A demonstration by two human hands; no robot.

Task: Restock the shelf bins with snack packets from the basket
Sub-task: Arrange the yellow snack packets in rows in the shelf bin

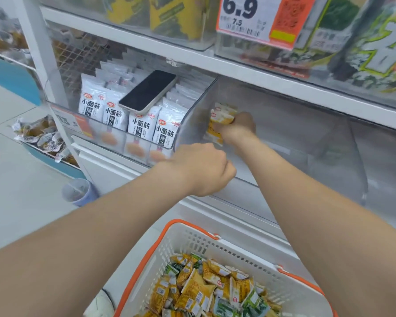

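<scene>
A white basket with orange handles (192, 239) sits low in front of me, full of several yellow and green snack packets (199, 291). My right hand (238, 126) reaches deep into a clear shelf bin (284, 138) and grips a few yellow packets (222, 117) against the bin's left wall. My left hand (204, 168) is at the bin's front edge with its fingers curled; what it holds, if anything, is hidden.
The neighbouring clear bin (114, 143) on the left holds rows of white packets (137, 124) with a black phone (148, 91) lying on top. Upper shelf bins carry green and yellow packs and an orange price tag (256, 19). A blue cup (79, 192) stands on the floor.
</scene>
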